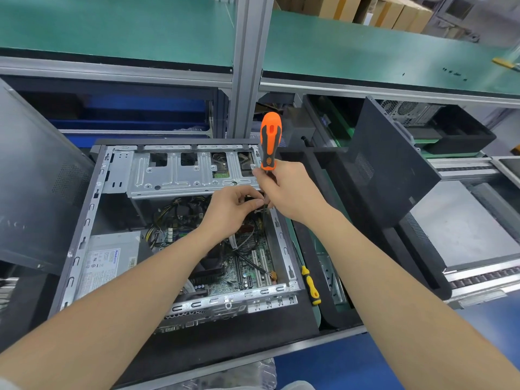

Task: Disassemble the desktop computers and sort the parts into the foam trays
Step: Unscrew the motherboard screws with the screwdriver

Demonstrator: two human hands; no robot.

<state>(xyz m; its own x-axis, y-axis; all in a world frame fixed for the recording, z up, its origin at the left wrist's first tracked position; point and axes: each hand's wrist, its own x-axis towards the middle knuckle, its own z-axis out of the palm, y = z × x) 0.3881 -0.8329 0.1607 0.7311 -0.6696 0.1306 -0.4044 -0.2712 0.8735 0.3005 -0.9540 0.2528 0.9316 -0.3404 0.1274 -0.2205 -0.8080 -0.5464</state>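
Observation:
An open desktop computer case (92,209) lies on its side in front of me, with its drive cage (180,175), power supply (109,260) and motherboard (247,266) showing. My right hand (292,192) grips an orange and black screwdriver (270,139) low on its handle, handle up, shaft pointing down into the case by the right wall. My left hand (233,206) pinches the shaft or a small part right beside it; what it holds is hidden by the fingers.
A yellow-handled screwdriver (311,285) lies right of the case. A removed dark side panel (394,164) leans at the right, another panel (36,175) at the left. A black foam tray (318,159) sits behind my right hand. A roller conveyor (478,280) runs at the right.

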